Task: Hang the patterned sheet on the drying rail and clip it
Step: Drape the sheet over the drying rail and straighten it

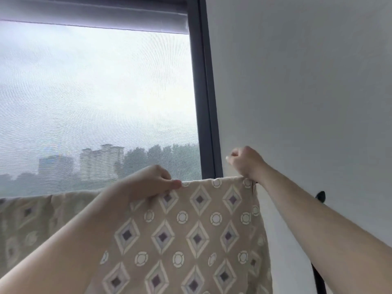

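Observation:
The beige patterned sheet (197, 234), printed with diamonds and circles, hangs draped over the drying rail, which hides the rail under its top fold. My left hand (152, 183) pinches that top fold between thumb and fingers, near the middle. My right hand (244, 162) is curled into a fist just above the sheet's top right corner, with its wrist touching the fold. A small pale spot shows at its fingertips; I cannot tell what it is. No clip is plainly visible.
A black bracket (320, 196) and black pole (318, 276) of the rack show right of the sheet. The plain white wall (307, 92) is behind. On the left are a dark window frame (203, 102), a mesh-screened window (95, 102) and a rolled blind (93, 15).

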Action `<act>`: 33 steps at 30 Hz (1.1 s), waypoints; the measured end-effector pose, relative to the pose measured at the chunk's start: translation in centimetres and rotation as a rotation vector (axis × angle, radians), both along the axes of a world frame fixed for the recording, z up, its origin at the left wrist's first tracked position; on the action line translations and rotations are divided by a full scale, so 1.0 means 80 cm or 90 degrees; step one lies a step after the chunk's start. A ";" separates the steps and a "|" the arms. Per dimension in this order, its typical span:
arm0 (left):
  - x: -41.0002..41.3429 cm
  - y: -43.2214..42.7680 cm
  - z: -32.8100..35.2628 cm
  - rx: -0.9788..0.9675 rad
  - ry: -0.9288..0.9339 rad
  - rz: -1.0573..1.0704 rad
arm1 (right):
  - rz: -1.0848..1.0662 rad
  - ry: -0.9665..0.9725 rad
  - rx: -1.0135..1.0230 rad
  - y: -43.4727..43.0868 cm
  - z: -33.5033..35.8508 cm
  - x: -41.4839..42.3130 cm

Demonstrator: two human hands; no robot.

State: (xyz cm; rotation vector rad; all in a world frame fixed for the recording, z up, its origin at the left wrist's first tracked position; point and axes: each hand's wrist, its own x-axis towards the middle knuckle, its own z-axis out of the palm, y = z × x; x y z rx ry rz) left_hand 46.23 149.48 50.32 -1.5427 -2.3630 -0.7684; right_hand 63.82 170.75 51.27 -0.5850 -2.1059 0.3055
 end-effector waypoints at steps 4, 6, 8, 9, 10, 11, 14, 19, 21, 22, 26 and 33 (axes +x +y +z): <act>-0.001 -0.001 -0.002 -0.009 0.050 0.070 | -0.026 0.507 0.052 -0.052 -0.082 0.043; 0.003 -0.002 0.001 -0.023 0.056 0.089 | 0.022 0.530 -0.113 -0.066 -0.130 0.040; 0.011 -0.003 0.003 -0.040 0.069 0.097 | 0.136 0.443 -0.348 -0.073 -0.170 0.031; 0.013 -0.003 0.004 -0.045 0.067 0.097 | 0.199 0.387 -0.439 -0.078 -0.185 0.029; 0.015 -0.002 0.003 -0.046 0.057 0.095 | 0.264 0.340 -0.496 -0.083 -0.196 0.028; 0.016 -0.001 0.002 -0.046 0.044 0.091 | 0.316 0.319 -0.511 -0.087 -0.205 0.028; 0.013 0.003 -0.002 -0.054 0.041 0.087 | 0.297 0.355 -0.476 -0.095 -0.206 0.034; 0.007 -0.001 -0.002 -0.046 -0.028 0.082 | 0.175 0.351 -0.392 -0.087 -0.168 0.040; 0.006 -0.003 -0.002 -0.046 -0.049 0.065 | 0.113 0.347 -0.297 -0.077 -0.146 0.040; 0.006 -0.004 0.000 -0.048 -0.019 0.067 | 0.081 0.347 -0.243 -0.072 -0.132 0.040; 0.009 -0.007 0.013 -0.073 0.026 0.072 | -0.024 0.280 -0.044 -0.051 -0.070 0.038; 0.021 -0.036 0.014 -0.057 -0.129 -0.040 | -0.094 -0.041 0.078 -0.020 -0.001 0.029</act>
